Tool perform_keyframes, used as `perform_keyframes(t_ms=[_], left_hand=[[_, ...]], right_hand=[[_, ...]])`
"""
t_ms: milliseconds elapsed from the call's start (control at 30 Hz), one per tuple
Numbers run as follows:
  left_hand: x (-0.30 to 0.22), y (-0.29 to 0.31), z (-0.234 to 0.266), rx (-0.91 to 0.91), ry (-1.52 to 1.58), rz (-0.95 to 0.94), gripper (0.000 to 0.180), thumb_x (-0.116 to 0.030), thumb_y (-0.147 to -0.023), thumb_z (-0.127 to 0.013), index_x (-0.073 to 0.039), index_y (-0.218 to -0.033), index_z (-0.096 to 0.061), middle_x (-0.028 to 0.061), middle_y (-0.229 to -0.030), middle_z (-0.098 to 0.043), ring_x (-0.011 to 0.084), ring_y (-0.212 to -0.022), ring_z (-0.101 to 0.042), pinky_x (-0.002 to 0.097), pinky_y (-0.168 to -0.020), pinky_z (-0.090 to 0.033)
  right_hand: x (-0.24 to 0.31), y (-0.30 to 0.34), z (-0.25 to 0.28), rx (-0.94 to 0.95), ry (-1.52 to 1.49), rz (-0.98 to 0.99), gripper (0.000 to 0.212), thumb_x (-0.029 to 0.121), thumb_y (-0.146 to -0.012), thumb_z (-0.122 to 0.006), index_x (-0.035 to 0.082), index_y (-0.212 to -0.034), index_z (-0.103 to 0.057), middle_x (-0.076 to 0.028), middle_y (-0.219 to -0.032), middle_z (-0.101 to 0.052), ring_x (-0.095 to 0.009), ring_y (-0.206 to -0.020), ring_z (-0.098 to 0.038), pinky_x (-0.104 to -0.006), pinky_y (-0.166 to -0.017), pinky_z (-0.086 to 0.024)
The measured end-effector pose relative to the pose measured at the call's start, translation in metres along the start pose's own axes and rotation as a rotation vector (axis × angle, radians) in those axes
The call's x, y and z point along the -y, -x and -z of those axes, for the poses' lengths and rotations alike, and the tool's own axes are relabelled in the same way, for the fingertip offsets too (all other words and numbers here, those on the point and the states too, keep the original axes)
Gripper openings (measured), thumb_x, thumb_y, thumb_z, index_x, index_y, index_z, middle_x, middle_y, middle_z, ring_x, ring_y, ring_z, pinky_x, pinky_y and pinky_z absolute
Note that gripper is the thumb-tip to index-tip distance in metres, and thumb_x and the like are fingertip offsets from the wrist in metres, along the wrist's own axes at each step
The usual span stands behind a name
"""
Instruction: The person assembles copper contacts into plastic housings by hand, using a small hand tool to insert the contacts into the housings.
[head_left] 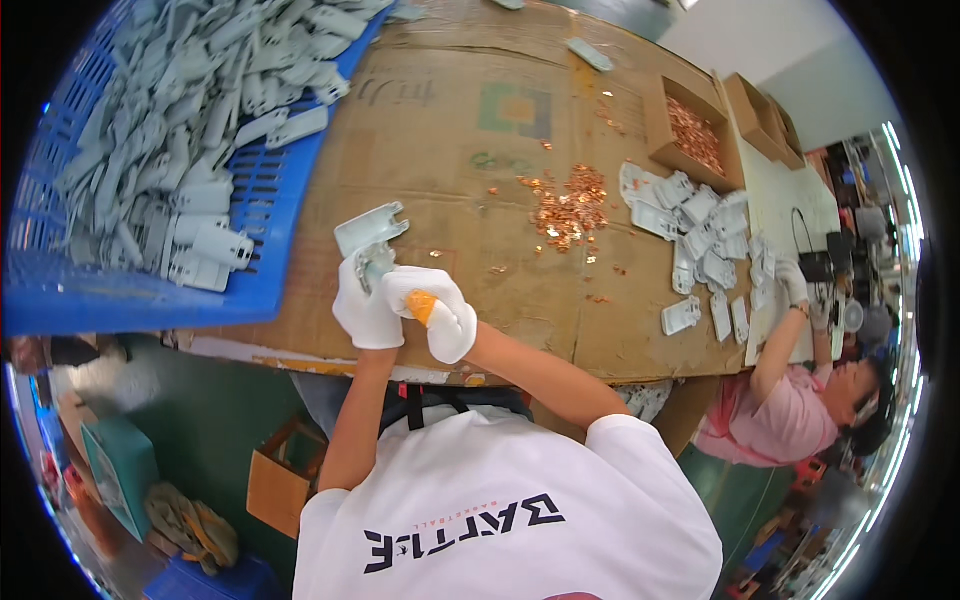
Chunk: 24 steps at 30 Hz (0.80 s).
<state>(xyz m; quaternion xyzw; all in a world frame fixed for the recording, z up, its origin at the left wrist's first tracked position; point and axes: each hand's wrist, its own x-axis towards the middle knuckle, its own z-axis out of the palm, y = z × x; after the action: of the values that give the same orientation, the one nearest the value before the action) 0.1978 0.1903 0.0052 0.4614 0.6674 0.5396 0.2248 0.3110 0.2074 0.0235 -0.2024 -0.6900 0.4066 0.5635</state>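
Note:
My left hand (366, 308), in a white glove, is closed around a pale grey plastic housing (366, 230) near the front of the cardboard-covered table. The housing is tilted, its wide end pointing away from me. My right hand (437, 305), gloved with an orange patch, presses its fingertips together against the lower part of that housing. Whether a small piece is pinched there is hidden. A loose pile of small copper-coloured metal pieces (570, 208) lies to the right, beyond my hands. Further right sits a heap of pale grey housings (708, 235).
A blue plastic crate (285, 215) full of grey housings (200, 130) stands at the left. A cardboard box (655, 125) of copper pieces (692, 135) is at the far right. One housing (590, 54) lies at the far edge. A co-worker in pink (765, 415) works at the right.

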Motion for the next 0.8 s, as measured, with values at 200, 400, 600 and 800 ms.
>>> perform_keyframes(t_ms=[200, 400, 600, 800], left_hand=[[-0.017, 0.0, -0.008, 0.052, 0.056, 0.097, 0.023, -0.003, -0.083, -0.058, 0.0, -0.106, -0.063, 0.0097, -0.096, -0.071, 0.0155, -0.084, -0.066, 0.0295, -0.079, -0.051], [-0.005, 0.001, -0.006, 0.038, 0.021, 0.07, 0.023, -0.004, -0.082, -0.061, -0.001, -0.104, -0.064, 0.0089, -0.097, -0.071, 0.0143, -0.085, -0.065, 0.0293, -0.08, -0.051], [0.017, -0.001, -0.015, -0.016, 0.066, -0.006, 0.02, -0.006, -0.083, -0.061, -0.003, -0.103, -0.065, 0.0093, -0.093, -0.07, 0.0153, -0.085, -0.066, 0.0307, -0.077, -0.052], [-0.012, -0.002, -0.006, -0.014, 0.072, 0.191, 0.021, -0.008, -0.083, -0.06, -0.004, -0.104, -0.064, 0.0087, -0.089, -0.072, 0.0193, -0.081, -0.071, 0.0302, -0.072, -0.053]], right_hand=[[-0.004, 0.001, 0.015, -0.062, -0.498, -0.4, 0.04, 0.038, -0.091, -0.044, 0.002, -0.076, -0.051, 0.0, -0.072, -0.048, -0.01, -0.068, -0.045, -0.0244, -0.061, -0.04], [-0.017, 0.008, 0.007, -0.021, -0.379, -0.226, 0.031, 0.027, -0.089, -0.049, 0.003, -0.069, -0.047, -0.008, -0.067, -0.049, -0.019, -0.06, -0.049, -0.033, -0.054, -0.039], [-0.007, 0.0, 0.018, 0.176, 0.106, 0.131, 0.021, 0.023, -0.069, -0.056, 0.005, -0.069, -0.047, -0.014, -0.072, -0.051, -0.038, -0.066, -0.052, -0.0427, -0.057, -0.045], [-0.001, -0.005, 0.017, 0.232, 0.039, 0.062, 0.019, 0.013, -0.061, -0.057, 0.008, -0.063, -0.039, -0.01, -0.065, -0.041, -0.032, -0.058, -0.043, -0.0375, -0.05, -0.034]])
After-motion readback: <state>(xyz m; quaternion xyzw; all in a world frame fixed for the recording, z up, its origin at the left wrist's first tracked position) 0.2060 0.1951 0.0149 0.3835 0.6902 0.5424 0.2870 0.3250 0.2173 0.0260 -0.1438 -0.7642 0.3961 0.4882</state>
